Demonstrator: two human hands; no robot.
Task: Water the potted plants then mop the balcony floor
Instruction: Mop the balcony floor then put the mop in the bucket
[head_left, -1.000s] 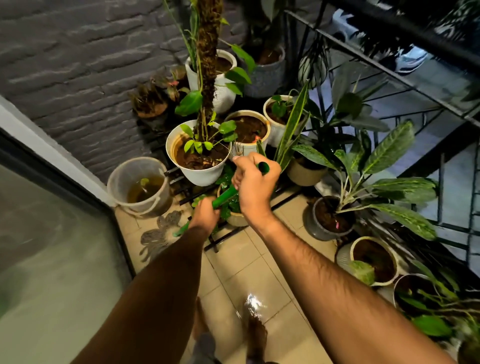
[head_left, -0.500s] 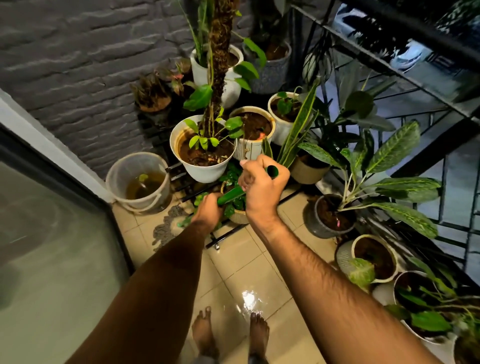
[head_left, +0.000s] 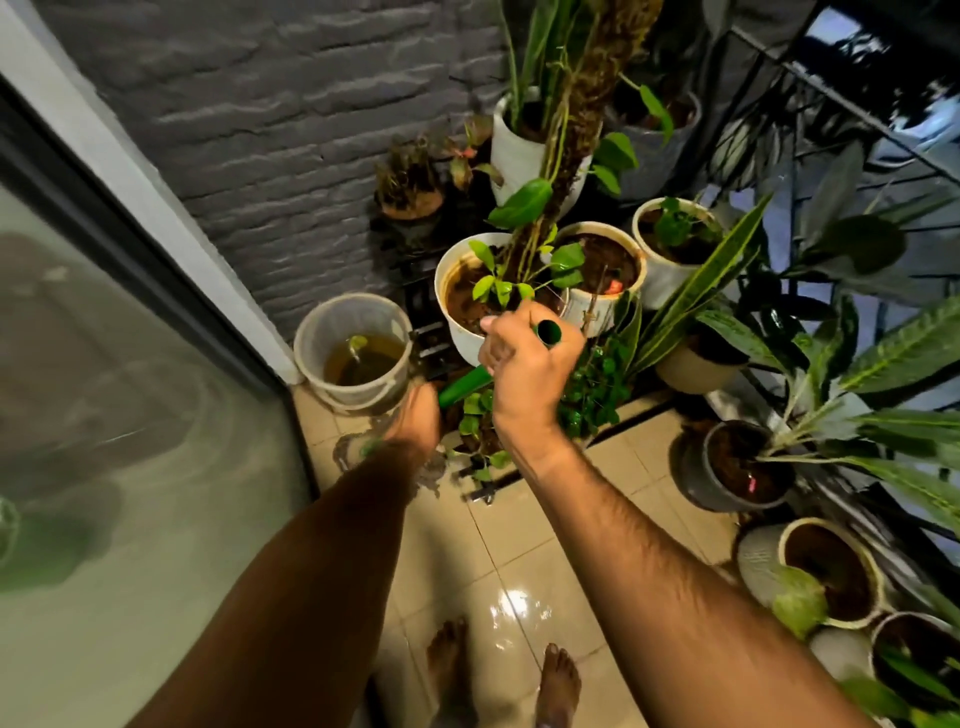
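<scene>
Hands (head_left: 527, 374) gripping green handle (head_left: 464, 385), lower end hidden

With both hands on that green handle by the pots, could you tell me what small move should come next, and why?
Probably draw the green handle back toward the feet, wiping the tiled floor. The right hand grips its top end and the left hand grips lower down; the tiles look wet, and its lower end is hidden near the bucket.

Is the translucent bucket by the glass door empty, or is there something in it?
Partly filled. The bucket stands upright on the tiles and holds brownish liquid low down, with a small leaf on it.
</scene>
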